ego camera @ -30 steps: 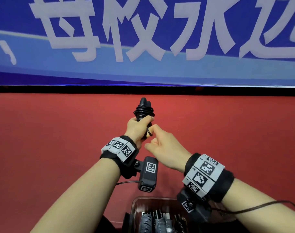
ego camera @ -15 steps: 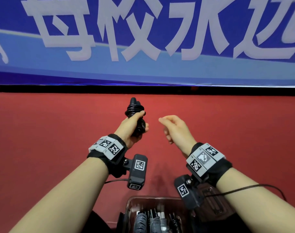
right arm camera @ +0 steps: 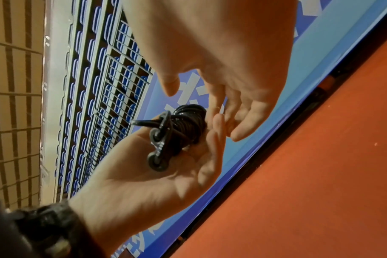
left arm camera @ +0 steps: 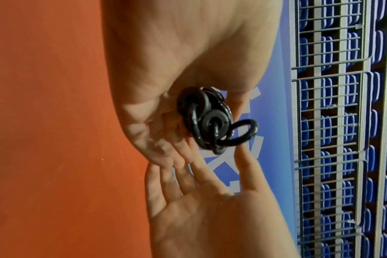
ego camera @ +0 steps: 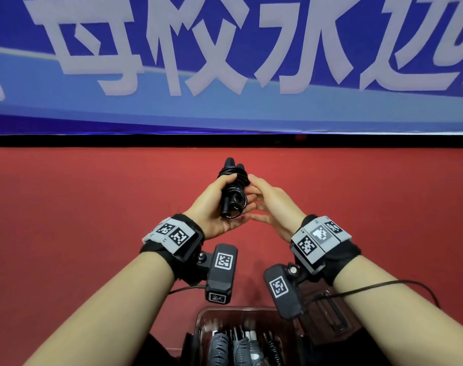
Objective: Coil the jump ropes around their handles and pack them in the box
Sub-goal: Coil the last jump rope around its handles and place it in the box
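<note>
- Jump rope (ego camera: 234, 192): black cord coiled round its paired handles, held upright above the red floor (ego camera: 66, 233); one loose loop sticks out at the lower end (left arm camera: 243, 133).
- Left hand (ego camera: 214, 207): thumb and fingers wrapped round the bundle, grasping it.
- Right hand (ego camera: 271, 200): fingers straight and relaxed, tips at the coil's side, holding nothing.
- Box (ego camera: 201, 320): directly below the wrists, already holding several wound ropes (ego camera: 241, 347).
- Risk, as judged: the free loop is untucked; if the left hand's grasp eases during the drop to the box, the coil may spring loose.
- Risk, as judged: the loop may snag on packed ropes or the box rim.
</note>
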Motion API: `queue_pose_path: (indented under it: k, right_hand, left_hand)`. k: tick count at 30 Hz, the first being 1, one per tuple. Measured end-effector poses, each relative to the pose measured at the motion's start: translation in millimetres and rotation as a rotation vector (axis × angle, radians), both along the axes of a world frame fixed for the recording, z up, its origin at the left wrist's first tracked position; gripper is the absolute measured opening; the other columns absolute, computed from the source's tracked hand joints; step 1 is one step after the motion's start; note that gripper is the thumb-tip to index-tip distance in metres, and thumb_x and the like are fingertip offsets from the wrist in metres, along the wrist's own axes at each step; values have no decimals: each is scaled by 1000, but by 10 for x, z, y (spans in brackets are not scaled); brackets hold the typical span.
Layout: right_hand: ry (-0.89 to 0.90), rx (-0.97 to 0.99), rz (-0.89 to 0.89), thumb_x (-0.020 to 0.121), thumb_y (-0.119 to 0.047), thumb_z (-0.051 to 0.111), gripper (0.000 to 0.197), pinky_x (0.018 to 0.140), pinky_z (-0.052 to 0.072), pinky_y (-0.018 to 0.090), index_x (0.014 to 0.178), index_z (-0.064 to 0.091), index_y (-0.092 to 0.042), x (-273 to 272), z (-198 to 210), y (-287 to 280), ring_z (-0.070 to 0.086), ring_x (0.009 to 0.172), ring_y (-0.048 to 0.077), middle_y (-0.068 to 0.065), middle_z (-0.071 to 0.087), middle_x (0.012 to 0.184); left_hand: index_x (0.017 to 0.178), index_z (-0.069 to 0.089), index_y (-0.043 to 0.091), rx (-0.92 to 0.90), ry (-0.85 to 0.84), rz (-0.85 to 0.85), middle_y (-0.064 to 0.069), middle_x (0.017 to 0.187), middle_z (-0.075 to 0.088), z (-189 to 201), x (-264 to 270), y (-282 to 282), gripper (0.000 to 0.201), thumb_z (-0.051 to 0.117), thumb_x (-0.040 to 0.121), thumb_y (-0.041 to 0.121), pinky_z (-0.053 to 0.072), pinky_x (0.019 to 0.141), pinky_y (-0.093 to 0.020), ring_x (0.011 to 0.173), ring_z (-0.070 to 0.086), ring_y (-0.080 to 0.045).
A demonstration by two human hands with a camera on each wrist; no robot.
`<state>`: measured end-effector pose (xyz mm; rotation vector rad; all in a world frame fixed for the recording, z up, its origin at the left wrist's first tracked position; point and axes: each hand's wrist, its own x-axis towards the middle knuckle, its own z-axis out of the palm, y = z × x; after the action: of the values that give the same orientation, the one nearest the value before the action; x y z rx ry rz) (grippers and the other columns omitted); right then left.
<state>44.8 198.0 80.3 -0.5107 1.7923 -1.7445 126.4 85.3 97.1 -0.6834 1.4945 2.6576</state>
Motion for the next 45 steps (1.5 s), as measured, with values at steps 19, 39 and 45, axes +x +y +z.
queue_pose_path:
  k: [19, 39, 45]
  right_hand:
    - [-169, 579, -70, 78, -46, 77, 52, 58, 48, 26, 95, 62, 1, 146, -1234, 423, 61, 63, 21, 13, 67, 83]
    - [-225, 1036, 241, 77, -49, 76, 47, 57, 47, 26, 95, 61, -8, 706, -2587, 801, 50, 54, 13, 1, 55, 66]
    - [-197, 1193, 317, 47, -70, 77, 64, 63, 43, 30, 76, 50, -19, 627, -3007, 795, 40, 54, 20, 1, 42, 62]
  left_hand:
    - [113, 55, 5, -787, -397, -1, -9, 86, 58, -797, 86, 104, 36, 39, 101, 36, 45, 73, -32, 83, 56, -27]
    - [132, 48, -4, -415, -650, 292, -1, 48, 64, -2575, 351, 58, 44, 44, 95, 19, 36, 38, -14, 29, 51, -12]
    - [134, 48, -5, -378, -652, 353, -4, 49, 63, -2757, 355, 0, 45, 45, 94, 16, 34, 37, -14, 29, 49, -14]
